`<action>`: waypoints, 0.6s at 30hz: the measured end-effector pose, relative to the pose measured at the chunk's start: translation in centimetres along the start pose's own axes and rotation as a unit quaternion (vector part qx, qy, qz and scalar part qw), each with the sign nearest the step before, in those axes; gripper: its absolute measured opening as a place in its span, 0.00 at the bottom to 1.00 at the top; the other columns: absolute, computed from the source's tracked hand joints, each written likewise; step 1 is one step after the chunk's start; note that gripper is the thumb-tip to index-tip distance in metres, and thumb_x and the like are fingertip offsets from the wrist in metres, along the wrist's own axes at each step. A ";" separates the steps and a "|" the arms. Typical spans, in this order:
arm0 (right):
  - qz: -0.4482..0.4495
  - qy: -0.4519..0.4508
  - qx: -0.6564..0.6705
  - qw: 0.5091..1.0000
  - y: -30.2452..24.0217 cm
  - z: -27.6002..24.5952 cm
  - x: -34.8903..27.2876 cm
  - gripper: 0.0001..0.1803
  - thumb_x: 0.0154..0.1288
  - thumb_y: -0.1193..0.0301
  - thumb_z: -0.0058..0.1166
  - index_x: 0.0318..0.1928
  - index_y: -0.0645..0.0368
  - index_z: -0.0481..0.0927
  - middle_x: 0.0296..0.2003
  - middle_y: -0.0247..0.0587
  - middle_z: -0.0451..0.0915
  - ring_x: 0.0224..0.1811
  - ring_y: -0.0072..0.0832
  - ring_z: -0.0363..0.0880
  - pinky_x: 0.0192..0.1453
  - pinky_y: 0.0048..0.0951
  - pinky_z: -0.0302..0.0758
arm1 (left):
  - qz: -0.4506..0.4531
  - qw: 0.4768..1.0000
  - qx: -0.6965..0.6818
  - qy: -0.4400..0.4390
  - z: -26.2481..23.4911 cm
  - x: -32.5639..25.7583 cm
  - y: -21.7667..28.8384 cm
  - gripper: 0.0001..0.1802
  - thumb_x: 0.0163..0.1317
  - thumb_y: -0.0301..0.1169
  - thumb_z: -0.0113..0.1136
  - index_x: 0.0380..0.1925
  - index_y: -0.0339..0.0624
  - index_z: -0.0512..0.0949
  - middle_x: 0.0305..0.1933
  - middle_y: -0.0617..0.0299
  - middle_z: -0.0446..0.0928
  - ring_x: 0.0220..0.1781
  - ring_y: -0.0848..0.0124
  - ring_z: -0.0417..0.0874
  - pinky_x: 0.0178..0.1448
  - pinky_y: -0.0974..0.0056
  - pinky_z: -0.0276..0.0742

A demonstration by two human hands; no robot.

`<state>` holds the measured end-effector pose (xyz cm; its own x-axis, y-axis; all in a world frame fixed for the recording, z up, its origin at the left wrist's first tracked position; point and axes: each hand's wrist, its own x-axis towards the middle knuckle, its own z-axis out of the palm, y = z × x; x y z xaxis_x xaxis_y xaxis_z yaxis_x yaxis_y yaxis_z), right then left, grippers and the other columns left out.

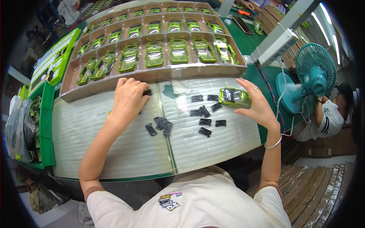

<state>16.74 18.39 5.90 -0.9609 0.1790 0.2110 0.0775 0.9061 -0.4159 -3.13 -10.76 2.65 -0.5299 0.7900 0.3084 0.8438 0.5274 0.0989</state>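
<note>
My left hand [131, 97] is over the left half of the padded work surface, its fingers curled down around a small black plastic part [148, 92]; only an edge of the part shows. On the right, my right hand [256, 102] has thumb and fingers spread around a green toy car body shell [232, 97], with small gaps to its sides. Several black plastic parts [205, 122] lie scattered beside the shell. A small pile of similar parts [163, 124] sits between my two hands, nearer my body.
A divided cardboard tray [152, 73] of green car shells spans the back. At left stands a green crate [47, 125] with plastic bags. A teal fan [315, 76], a metal post [281, 32] and cables are at right. Another person [327, 114] sits beyond the fan.
</note>
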 end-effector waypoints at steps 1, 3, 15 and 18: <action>0.017 -0.025 -0.018 0.999 0.6 0.0 -0.3 0.38 0.38 0.73 0.66 0.56 0.53 0.67 0.51 0.42 0.71 0.54 0.39 0.67 0.57 0.34 0.65 | -0.004 1.000 -0.005 0.000 0.0 0.2 0.0 0.15 0.42 0.28 0.64 0.33 0.42 0.77 0.28 0.65 0.77 0.36 0.67 0.74 0.47 0.64 0.62; 0.050 -0.078 -0.052 0.994 1.5 -0.4 -0.7 0.37 0.39 0.74 0.65 0.55 0.53 0.67 0.49 0.41 0.71 0.51 0.38 0.69 0.55 0.33 0.66 | -0.015 1.000 -0.015 0.000 0.2 0.6 0.4 0.14 0.42 0.28 0.64 0.32 0.42 0.77 0.27 0.65 0.77 0.35 0.67 0.75 0.47 0.64 0.62; -0.101 -0.069 0.720 0.683 -1.6 0.4 4.3 0.40 0.58 0.47 0.47 0.62 0.62 0.54 0.56 0.57 0.62 0.56 0.47 0.67 0.54 0.46 0.71 | -0.036 0.999 -0.002 0.003 1.0 1.3 1.4 0.09 0.44 0.27 0.61 0.29 0.41 0.77 0.26 0.57 0.76 0.35 0.61 0.77 0.42 0.61 0.69; -0.118 -0.148 0.792 0.580 -3.4 2.4 5.2 0.41 0.57 0.47 0.48 0.62 0.61 0.53 0.59 0.56 0.59 0.58 0.49 0.64 0.58 0.48 0.67 | -0.046 0.999 0.018 -0.020 1.2 1.6 1.3 0.09 0.47 0.27 0.58 0.32 0.41 0.77 0.30 0.57 0.77 0.37 0.60 0.76 0.43 0.60 0.70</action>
<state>10.85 15.31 6.31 -0.9169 -0.1635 0.3640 -0.1822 -0.6399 -0.7465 -3.04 -8.41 2.10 -0.6091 0.7490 0.2610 0.7879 0.6089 0.0913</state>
